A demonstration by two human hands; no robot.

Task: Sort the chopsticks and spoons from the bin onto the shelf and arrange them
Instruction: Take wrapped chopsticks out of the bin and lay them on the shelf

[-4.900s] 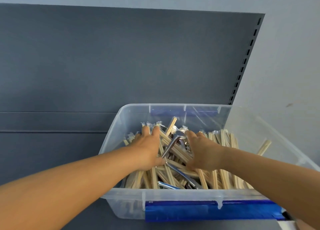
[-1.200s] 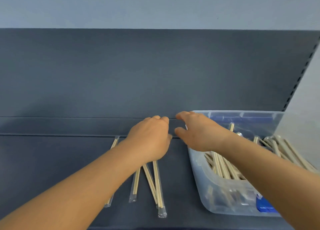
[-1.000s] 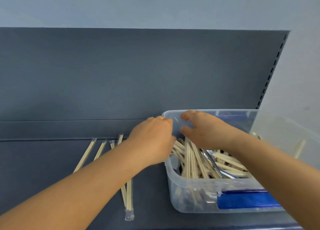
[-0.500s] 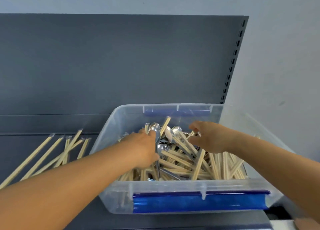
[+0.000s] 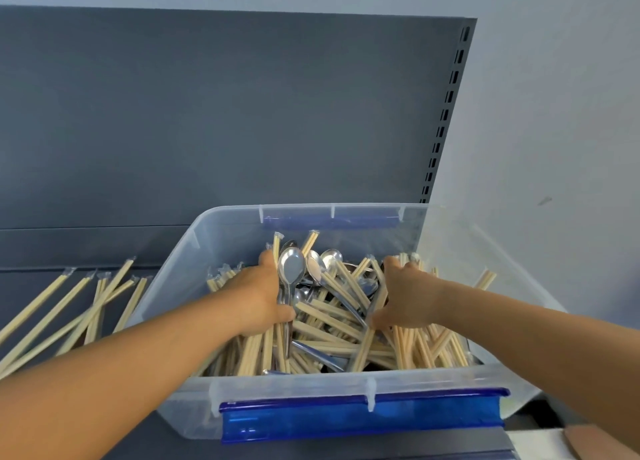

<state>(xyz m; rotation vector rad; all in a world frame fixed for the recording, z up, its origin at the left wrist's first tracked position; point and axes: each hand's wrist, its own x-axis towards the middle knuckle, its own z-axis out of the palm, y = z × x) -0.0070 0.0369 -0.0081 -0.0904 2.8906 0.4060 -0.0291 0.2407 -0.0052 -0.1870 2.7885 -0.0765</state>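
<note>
Both my hands are down in the clear plastic bin (image 5: 194, 248), which sits on the dark grey shelf (image 5: 52, 276) with its blue handle (image 5: 360, 418) at six o'clock, nearest me. My left hand (image 5: 258, 297) lies at about nine o'clock in the heap, fingers curled round the handle of a metal spoon (image 5: 291, 269) whose bowl stands up at twelve o'clock from my knuckles; a wrapped chopstick or two seems caught in the same grip. My right hand (image 5: 403, 295) is at three o'clock in the heap, fingers bent down into the wrapped chopsticks (image 5: 329, 321); whether it has hold of any I cannot tell, since the fingertips are buried. More spoons (image 5: 329, 262) lie between my hands, mixed among the sticks. Out on the shelf at nine o'clock from the bin lies a loose row of wrapped chopsticks (image 5: 79, 307), fanned and partly crossing each other, the nearest ones just beside the bin's wall.
</note>
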